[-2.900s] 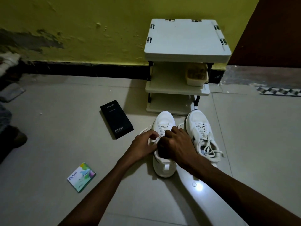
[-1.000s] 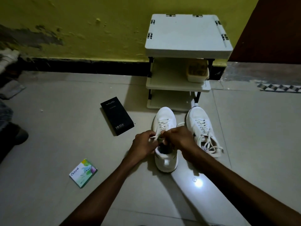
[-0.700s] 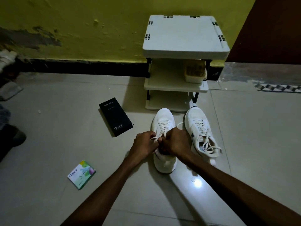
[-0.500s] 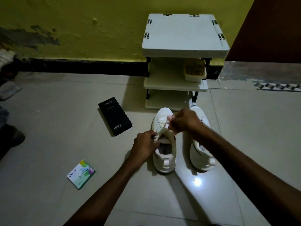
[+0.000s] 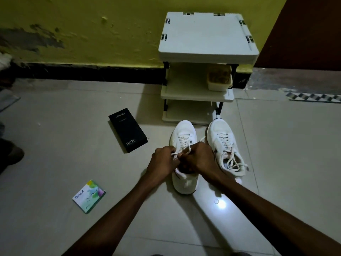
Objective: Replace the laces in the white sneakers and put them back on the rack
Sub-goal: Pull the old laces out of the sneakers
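While the white sneaker sat on the floor before the rack, I had left hand and right hand pinching its lace, fingers curled tight.

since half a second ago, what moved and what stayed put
The right hand pulled back from over the other sneaker to meet the left hand; both still pinch the lace above the sneaker being laced. Both sneakers, the rack, black box and Odonil packet stayed put.
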`<act>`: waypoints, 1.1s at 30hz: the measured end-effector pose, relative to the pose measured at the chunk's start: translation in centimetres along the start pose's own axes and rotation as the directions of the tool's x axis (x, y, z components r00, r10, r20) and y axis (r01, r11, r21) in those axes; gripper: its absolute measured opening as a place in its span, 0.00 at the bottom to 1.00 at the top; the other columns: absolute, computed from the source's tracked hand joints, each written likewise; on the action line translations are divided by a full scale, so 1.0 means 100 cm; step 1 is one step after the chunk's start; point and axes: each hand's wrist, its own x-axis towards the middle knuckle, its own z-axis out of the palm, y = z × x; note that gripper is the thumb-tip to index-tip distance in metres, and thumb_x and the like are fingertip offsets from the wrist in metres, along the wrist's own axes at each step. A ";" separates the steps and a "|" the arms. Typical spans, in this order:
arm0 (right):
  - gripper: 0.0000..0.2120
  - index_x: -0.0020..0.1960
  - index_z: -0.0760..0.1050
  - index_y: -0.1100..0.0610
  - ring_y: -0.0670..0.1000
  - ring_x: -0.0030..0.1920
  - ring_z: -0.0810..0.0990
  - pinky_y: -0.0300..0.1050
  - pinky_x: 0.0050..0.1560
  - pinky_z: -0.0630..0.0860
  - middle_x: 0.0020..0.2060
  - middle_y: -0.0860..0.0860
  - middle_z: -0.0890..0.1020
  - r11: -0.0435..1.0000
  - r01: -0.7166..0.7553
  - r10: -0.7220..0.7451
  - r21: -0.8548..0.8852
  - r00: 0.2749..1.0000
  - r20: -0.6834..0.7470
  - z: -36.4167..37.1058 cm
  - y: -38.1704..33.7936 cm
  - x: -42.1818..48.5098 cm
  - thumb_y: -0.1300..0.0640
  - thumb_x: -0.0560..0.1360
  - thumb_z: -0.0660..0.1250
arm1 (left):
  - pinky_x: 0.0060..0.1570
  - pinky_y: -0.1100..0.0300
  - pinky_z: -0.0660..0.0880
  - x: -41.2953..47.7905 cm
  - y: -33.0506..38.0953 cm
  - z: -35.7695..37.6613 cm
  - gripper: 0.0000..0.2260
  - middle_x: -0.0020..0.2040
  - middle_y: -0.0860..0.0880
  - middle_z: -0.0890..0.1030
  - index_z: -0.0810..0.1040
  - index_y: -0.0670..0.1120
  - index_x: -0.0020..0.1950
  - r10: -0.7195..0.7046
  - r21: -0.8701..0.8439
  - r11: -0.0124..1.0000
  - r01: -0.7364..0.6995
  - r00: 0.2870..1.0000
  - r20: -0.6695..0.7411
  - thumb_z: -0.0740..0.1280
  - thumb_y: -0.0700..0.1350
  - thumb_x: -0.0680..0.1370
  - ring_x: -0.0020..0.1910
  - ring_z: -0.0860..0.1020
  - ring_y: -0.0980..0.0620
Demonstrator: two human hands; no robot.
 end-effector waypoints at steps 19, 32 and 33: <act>0.16 0.30 0.73 0.57 0.47 0.27 0.70 0.39 0.29 0.65 0.25 0.51 0.73 0.998 0.034 -0.048 0.057 0.962 0.269 -0.031 -0.020 0.013 0.54 0.74 0.69 | 0.53 0.57 0.74 -0.001 0.002 -0.004 0.14 0.57 0.44 0.82 0.80 0.46 0.60 -0.028 0.039 0.999 0.027 0.999 0.032 0.69 0.44 0.75 0.56 0.79 0.43; 0.06 0.45 0.79 0.60 0.49 0.36 0.74 0.43 0.37 0.74 0.38 0.55 0.77 0.756 -0.216 0.122 0.618 0.974 0.191 -0.051 -0.010 0.016 0.59 0.75 0.65 | 0.53 0.55 0.77 -0.006 0.001 0.001 0.15 0.54 0.47 0.83 0.78 0.45 0.58 -0.082 -0.030 0.996 0.080 0.995 -0.049 0.72 0.47 0.73 0.53 0.80 0.46; 0.07 0.46 0.79 0.61 0.51 0.40 0.77 0.46 0.45 0.77 0.42 0.56 0.79 0.676 -0.236 0.114 0.698 0.969 0.217 -0.048 -0.011 0.015 0.60 0.76 0.63 | 0.53 0.55 0.77 -0.007 0.001 0.003 0.15 0.53 0.47 0.83 0.77 0.45 0.57 -0.101 -0.052 0.994 0.097 0.992 -0.075 0.73 0.47 0.73 0.53 0.81 0.46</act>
